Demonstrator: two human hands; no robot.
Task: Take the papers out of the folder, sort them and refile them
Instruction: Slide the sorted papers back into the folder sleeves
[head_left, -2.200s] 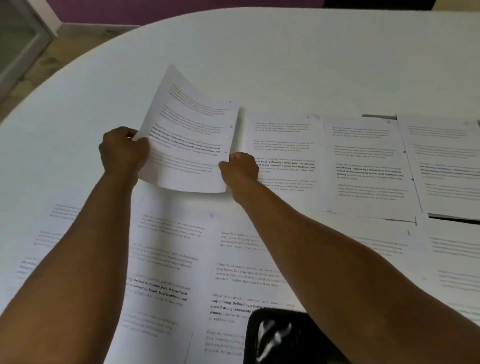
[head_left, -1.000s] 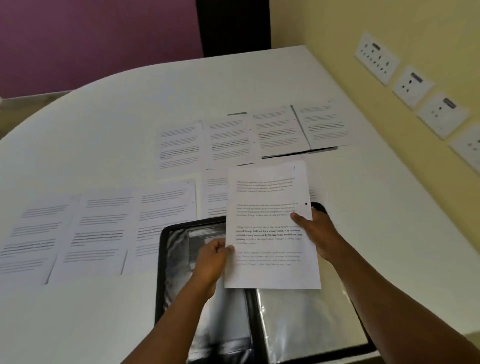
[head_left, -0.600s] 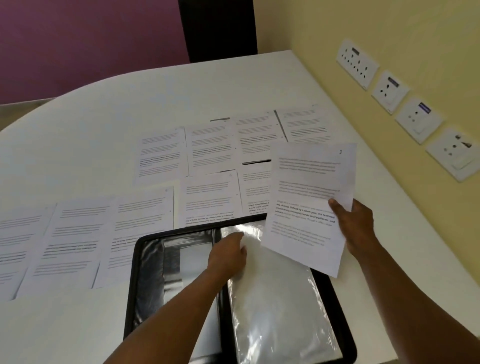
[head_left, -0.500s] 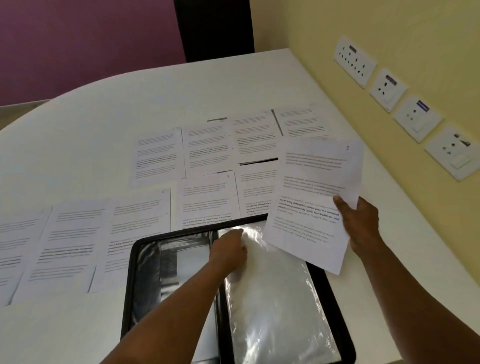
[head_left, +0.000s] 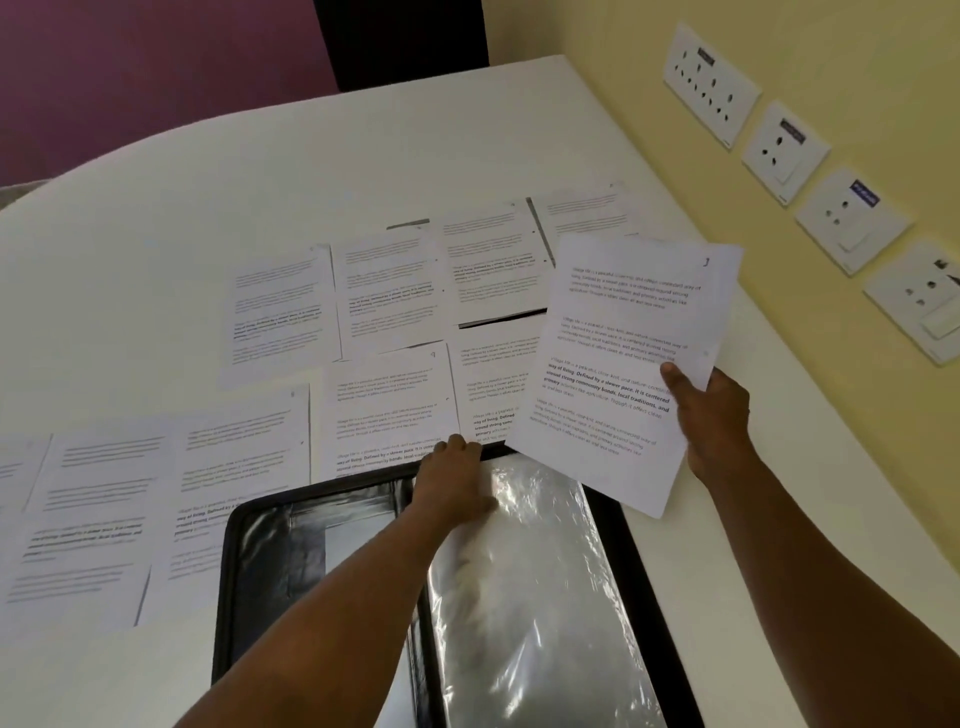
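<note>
Head view, from the left: printed pages (head_left: 171, 499) lie in overlapping rows across the white table (head_left: 260, 197), from its left edge toward the middle, some tucked under the open black folder (head_left: 291, 545) that sits at the near edge. The left hand (head_left: 454, 483) rests at the top of the folder's clear plastic sleeve (head_left: 530, 597), fingers curled over its upper edge as if pinching it, though whether the sleeve mouth is actually parted I cannot tell. To the right, the right hand (head_left: 711, 415) pinches a single sheet (head_left: 623, 364) by its right edge, thumb on top, holding it tilted in the air above the folder's far right corner. That sheet looks light and floppy, likely to sag or buckle if pushed from one side; a grip nearer its bottom edge would probably steer it into the sleeve better. The sleeve looks thin, slick and clingy, so its mouth likely needs holding apart. Open room lies along the table's right edge, below the wall with its sockets (head_left: 784, 150), and across the bare far side.
</note>
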